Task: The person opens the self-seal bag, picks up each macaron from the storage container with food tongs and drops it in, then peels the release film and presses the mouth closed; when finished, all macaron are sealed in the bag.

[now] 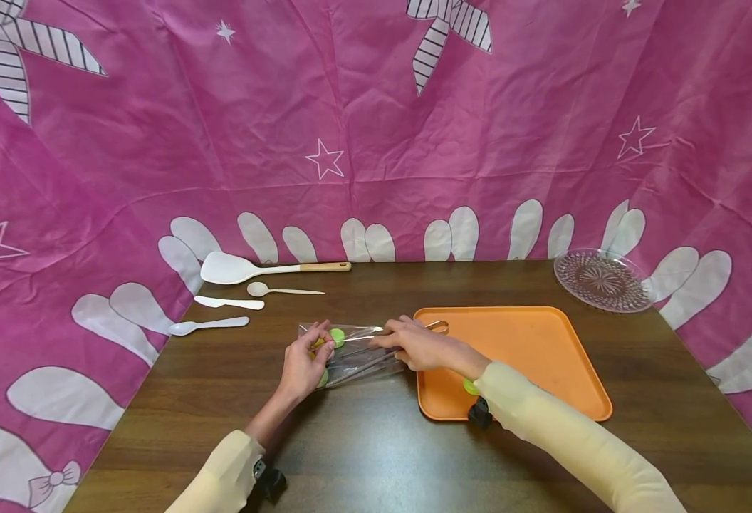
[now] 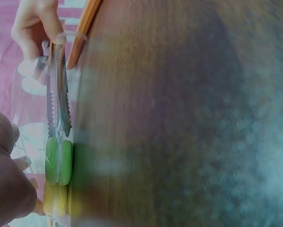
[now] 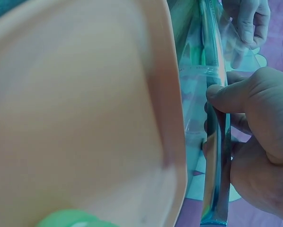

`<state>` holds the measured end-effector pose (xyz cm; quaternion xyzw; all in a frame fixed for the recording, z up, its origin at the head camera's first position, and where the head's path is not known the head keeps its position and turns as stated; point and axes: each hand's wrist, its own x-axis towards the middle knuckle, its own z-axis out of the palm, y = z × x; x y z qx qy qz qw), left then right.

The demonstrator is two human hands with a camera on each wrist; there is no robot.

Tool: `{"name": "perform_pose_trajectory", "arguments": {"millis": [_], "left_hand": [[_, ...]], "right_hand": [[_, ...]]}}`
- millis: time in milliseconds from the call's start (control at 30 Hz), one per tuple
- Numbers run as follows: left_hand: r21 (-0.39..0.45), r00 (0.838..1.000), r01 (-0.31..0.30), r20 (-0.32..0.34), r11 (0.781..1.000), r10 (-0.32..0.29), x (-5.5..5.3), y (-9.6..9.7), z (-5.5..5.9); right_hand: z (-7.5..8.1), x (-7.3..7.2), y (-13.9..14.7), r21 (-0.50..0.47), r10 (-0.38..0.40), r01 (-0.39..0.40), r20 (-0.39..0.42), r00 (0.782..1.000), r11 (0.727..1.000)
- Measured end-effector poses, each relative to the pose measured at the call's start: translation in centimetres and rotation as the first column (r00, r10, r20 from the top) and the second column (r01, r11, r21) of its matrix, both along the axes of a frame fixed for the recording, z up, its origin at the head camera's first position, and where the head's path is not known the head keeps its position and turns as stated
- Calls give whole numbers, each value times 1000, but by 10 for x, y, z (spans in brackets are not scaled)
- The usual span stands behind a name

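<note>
My left hand (image 1: 307, 362) pinches the edge of a clear plastic bag (image 1: 357, 367) lying over the table. Inside the bag are green macarons (image 1: 337, 338) and a yellow one (image 2: 55, 199). My right hand (image 1: 417, 344) grips metal tongs (image 3: 216, 170), thumb on one side and fingers on the other. Their serrated ends (image 2: 60, 104) reach into the bag, tips right at the edge of a green macaron (image 2: 59, 161). Under my right forearm, another green macaron (image 1: 471, 387) sits on the orange tray (image 1: 530, 342), partly hidden by the sleeve.
A white spatula (image 1: 231, 268) with a wooden handle lies at the back left. Near it are a small wooden spoon (image 1: 259, 289), a white knife (image 1: 228, 303) and a white spoon (image 1: 186, 328). A clear patterned plate (image 1: 603, 279) stands at the back right, before a pink cloth (image 1: 376, 107).
</note>
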<state>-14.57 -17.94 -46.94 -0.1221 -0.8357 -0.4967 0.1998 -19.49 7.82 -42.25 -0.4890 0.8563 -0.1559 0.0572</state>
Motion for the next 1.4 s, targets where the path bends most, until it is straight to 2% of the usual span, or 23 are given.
{"name": "perform_pose_trajectory", "arguments": {"millis": [233,600,900,1067,1400], "left_hand": [[0,1000,5,-5,1000,-5,-1,1,-1],[-1,1000,-6,8,1000,6,0,0,1],[-5,1000,1,7,1000,-1,1,0,0],[1,1000,-7,26,1000,7,2,1,1],[12,1000,-2,14,1000,2,2,1,2]], "right_hand": [[3,0,12,-11,-17,17,0,1000,1000],[7,2,49,-20,-69,69,-21,997,997],[15,14,90,-14,-134,134,10,991,991],[17,21,115,-13,-178,178,2,984,984],[17,36,152,-28,-209,208,-21,978,978]]}}
